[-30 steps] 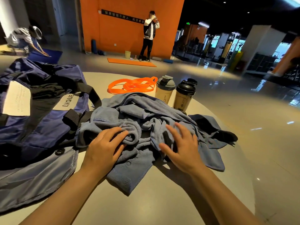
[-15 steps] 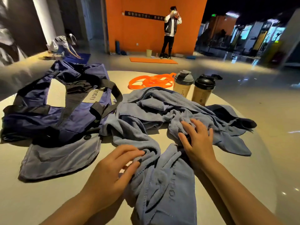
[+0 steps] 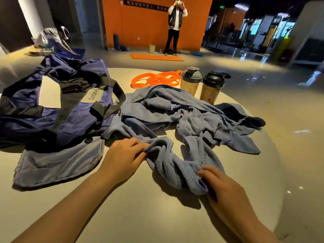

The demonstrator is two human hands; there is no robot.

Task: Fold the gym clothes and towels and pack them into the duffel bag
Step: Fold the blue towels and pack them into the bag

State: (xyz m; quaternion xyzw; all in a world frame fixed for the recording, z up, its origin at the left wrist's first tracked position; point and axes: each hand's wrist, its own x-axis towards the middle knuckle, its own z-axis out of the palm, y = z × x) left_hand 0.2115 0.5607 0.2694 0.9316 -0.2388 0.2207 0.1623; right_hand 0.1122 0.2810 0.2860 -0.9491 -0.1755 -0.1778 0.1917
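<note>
The left hand (image 3: pixel 125 157) and right hand (image 3: pixel 221 185) each pinch the towel (image 3: pixel 175 165) in curled fingers; best pull it taut, flat on the surface (image 3: pixel 140 207), before folding.

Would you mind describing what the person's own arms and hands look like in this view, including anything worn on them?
Both forearms enter from the bottom edge and are bare as far as the frame shows: no sleeves reach into view. The left hand and right hand wear no gloves, and no watch, bracelet or ring is visible on either. Nails look short and unpainted where they show.
</note>
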